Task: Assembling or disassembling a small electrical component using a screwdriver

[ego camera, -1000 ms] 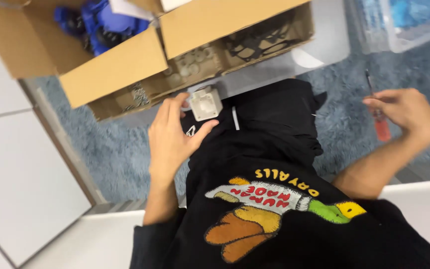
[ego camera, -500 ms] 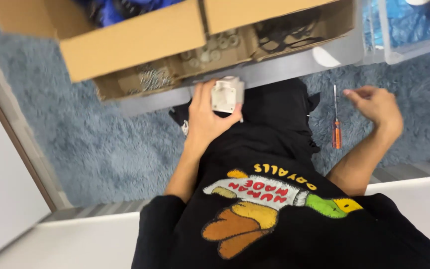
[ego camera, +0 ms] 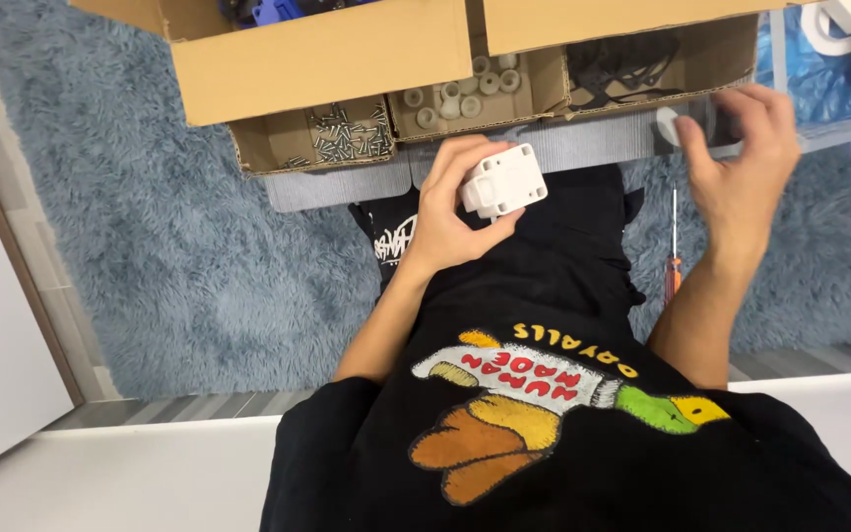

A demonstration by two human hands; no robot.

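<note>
On the blue rug (ego camera: 179,246), a screwdriver (ego camera: 673,246) lay beside the right hand (ego camera: 741,167), fingers released; cardboard compartments held screws (ego camera: 347,133) and white rollers (ego camera: 465,94); left hand (ego camera: 450,212) grasped a white block (ego camera: 504,180).

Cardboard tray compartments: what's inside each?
In the cardboard tray, left: dark screws. Middle: pale round rollers. Right: black parts, kind unclear. The box flaps cover the rear of each.

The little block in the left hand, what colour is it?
White; the block shows best in the head view.

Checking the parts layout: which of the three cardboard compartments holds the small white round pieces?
The middle compartment, just above the left hand. The left compartment holds dark screws, the right compartment black parts.
</note>
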